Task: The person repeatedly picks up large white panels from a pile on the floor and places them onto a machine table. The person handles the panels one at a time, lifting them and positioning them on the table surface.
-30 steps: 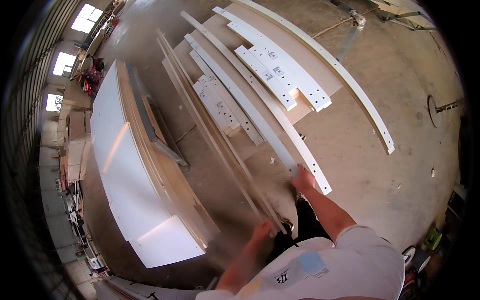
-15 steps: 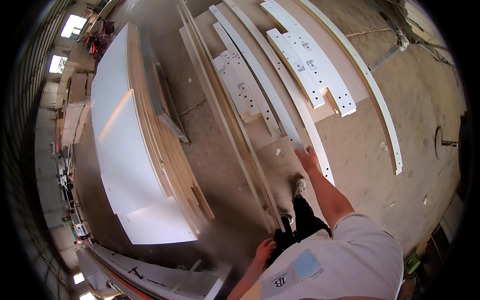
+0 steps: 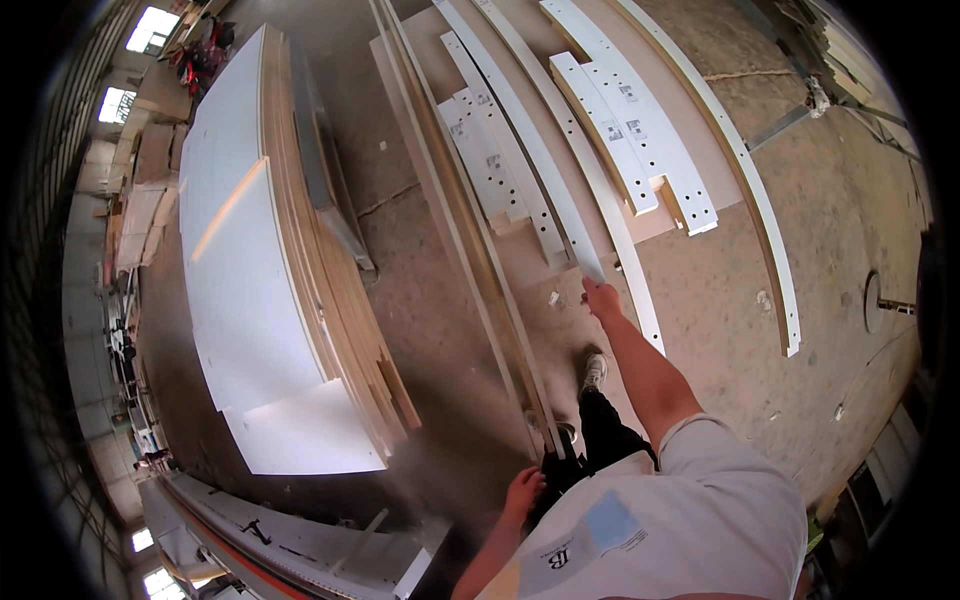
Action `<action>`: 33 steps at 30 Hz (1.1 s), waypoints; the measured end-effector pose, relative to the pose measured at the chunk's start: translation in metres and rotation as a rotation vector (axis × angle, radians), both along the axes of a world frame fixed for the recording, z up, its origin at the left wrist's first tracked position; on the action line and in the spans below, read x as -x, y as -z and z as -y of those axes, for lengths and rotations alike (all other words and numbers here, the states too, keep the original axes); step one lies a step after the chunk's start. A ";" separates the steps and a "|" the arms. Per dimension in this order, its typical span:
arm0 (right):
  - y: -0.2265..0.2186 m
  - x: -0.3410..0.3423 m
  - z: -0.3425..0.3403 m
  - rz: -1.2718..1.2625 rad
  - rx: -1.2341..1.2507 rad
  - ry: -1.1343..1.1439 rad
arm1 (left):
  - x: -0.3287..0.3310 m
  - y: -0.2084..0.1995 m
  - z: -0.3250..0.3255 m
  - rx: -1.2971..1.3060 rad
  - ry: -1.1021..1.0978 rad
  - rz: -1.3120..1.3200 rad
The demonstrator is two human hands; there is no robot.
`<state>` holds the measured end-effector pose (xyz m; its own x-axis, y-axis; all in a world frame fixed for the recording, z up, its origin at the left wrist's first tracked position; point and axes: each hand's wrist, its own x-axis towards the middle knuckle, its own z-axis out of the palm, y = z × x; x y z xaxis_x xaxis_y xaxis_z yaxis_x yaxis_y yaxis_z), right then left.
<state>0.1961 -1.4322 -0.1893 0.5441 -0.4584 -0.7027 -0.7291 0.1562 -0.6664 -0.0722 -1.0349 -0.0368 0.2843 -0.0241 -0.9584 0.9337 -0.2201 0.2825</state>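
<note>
My right hand [image 3: 601, 299] is stretched forward, its fingers closed on the near end of a long narrow white board strip [image 3: 545, 195]. That strip runs away from me across the floor sheet, with a few dark holes in its face. Close to its right lies another long white strip [image 3: 611, 215], apart from my fingers. Down by my dark trousers hangs my left hand [image 3: 524, 490], fingers loosely bent and apart, with nothing visible in it. The long brown-edged strips [image 3: 490, 262] end near that hand, though I cannot tell whether it touches them.
Short drilled white boards [image 3: 620, 125] lie beyond, with one long strip [image 3: 755, 195] at the far right. A tall stack of white panels [image 3: 235, 300] stands on the left. A long machine [image 3: 290, 540] is at the lower left. My shoe [image 3: 594, 372] stands between strips.
My right hand has moved slightly forward and left, from an open reach to a closed grip on the strip's end. My left hand stays low beside my body.
</note>
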 end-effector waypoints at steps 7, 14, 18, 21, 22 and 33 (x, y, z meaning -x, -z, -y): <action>0.017 -0.047 0.022 -0.011 -0.095 -0.219 | 0.005 -0.023 0.008 -0.083 0.063 -0.048; 0.030 -0.033 0.015 0.094 -0.349 -0.138 | 0.031 -0.017 0.011 0.014 -0.022 0.035; 0.086 0.055 0.023 0.282 -0.031 -0.495 | 0.015 0.003 -0.013 0.041 0.117 0.114; 0.074 0.153 -0.012 0.128 0.034 -0.547 | 0.028 0.008 -0.024 0.033 0.109 0.159; 0.090 0.192 -0.010 0.084 0.210 -0.658 | 0.014 0.010 -0.031 0.058 0.154 0.187; -0.086 0.366 -0.133 -0.313 0.114 -1.266 | 0.083 0.054 -0.181 0.167 0.028 0.417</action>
<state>-0.1695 -1.2989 -0.1028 0.4608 0.1826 -0.8685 -0.4532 -0.7930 -0.4072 -0.1552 -0.8535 -0.0909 0.6426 -0.1821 -0.7443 0.7266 -0.1634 0.6673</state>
